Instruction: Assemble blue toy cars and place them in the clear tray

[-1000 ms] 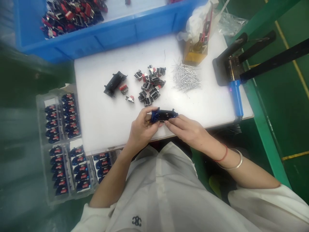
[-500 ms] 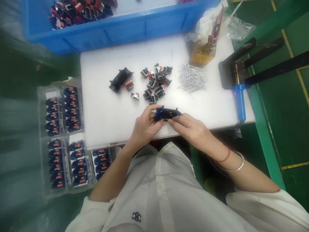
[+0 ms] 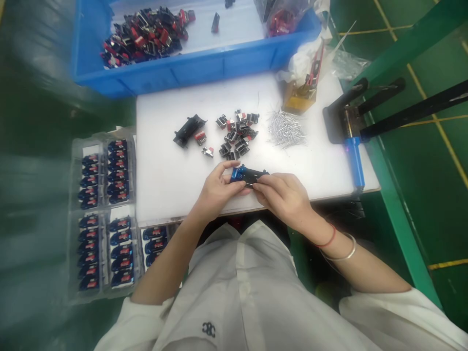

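A blue toy car body [image 3: 237,174] with a black underside is held at the table's front edge, underside up. My left hand [image 3: 216,189] grips its left end between thumb and fingers. At the other end, my right hand [image 3: 284,196] is closed on the car, its fingertips pressed to the near side. Any small part under those fingertips is hidden. Beyond my hands are a pile of small silver, black and red parts [image 3: 239,134], a black car chassis piece [image 3: 189,130] and a heap of thin silver pins [image 3: 287,129].
A blue bin [image 3: 197,68] with many red and black parts spans the back of the white table [image 3: 164,190]. Clear trays [image 3: 135,195] of blue toy cars lie at left. On the right are a blue-handled tool [image 3: 354,163] in a black stand and a yellowish box [image 3: 299,100].
The view has shifted, showing more of the blue bin. The toy car has tilted a little, so its blue left end shows more; both hands keep hold of it.
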A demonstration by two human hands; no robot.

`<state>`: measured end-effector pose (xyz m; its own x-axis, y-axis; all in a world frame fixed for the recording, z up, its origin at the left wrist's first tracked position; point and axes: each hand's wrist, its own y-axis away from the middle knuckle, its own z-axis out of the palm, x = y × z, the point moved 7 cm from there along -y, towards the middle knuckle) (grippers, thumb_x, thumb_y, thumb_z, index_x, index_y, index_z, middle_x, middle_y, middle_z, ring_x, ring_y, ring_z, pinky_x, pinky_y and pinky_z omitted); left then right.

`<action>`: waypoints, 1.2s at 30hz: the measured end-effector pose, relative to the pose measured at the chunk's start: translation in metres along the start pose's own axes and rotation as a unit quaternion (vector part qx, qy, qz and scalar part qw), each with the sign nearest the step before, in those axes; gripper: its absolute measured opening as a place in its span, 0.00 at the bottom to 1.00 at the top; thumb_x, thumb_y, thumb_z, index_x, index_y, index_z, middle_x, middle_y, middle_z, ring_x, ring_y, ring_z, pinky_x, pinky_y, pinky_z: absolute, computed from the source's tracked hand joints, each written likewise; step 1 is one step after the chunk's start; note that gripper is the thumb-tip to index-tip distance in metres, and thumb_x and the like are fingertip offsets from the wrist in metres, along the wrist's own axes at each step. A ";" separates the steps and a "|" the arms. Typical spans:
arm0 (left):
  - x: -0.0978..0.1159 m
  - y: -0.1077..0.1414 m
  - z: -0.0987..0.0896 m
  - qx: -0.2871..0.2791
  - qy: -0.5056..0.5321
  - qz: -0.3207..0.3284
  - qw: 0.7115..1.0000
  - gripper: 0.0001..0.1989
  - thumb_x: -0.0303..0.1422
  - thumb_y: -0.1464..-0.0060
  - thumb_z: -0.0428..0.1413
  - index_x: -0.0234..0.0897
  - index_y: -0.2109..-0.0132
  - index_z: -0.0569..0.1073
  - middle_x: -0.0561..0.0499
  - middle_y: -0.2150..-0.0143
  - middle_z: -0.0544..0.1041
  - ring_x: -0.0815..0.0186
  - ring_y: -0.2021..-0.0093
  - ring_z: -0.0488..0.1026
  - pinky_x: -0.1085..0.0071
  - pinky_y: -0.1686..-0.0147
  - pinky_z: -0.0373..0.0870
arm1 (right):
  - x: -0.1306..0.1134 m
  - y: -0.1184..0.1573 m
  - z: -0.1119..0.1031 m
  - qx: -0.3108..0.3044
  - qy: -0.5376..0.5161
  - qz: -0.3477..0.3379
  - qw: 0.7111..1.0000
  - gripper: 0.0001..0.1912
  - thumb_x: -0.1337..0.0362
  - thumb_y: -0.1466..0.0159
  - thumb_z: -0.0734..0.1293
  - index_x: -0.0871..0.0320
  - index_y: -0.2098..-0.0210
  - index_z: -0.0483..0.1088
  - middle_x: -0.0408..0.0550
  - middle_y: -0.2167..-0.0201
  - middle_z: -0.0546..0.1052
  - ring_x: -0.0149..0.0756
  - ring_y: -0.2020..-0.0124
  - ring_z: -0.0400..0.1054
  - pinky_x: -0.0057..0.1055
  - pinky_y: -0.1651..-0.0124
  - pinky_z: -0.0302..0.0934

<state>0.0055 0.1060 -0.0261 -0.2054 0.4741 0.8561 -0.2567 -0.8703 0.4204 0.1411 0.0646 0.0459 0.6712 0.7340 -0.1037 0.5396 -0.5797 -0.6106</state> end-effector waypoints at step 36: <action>0.023 0.023 0.018 0.022 -0.204 0.154 0.967 0.12 0.30 0.53 0.63 0.38 0.57 0.79 0.50 0.65 0.81 0.65 0.63 0.79 0.72 0.63 0.77 | 0.042 0.022 0.023 -0.075 -0.464 0.434 0.769 0.08 0.59 0.41 0.69 0.57 0.68 0.74 0.44 0.72 0.74 0.35 0.70 0.66 0.32 0.66 0.59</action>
<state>0.0117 0.0942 0.0087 0.1257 0.1073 0.9863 -0.2011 -0.9707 0.1312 0.1691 0.0914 0.0100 0.1983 -0.0558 -0.9785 0.1933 -0.9766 0.0949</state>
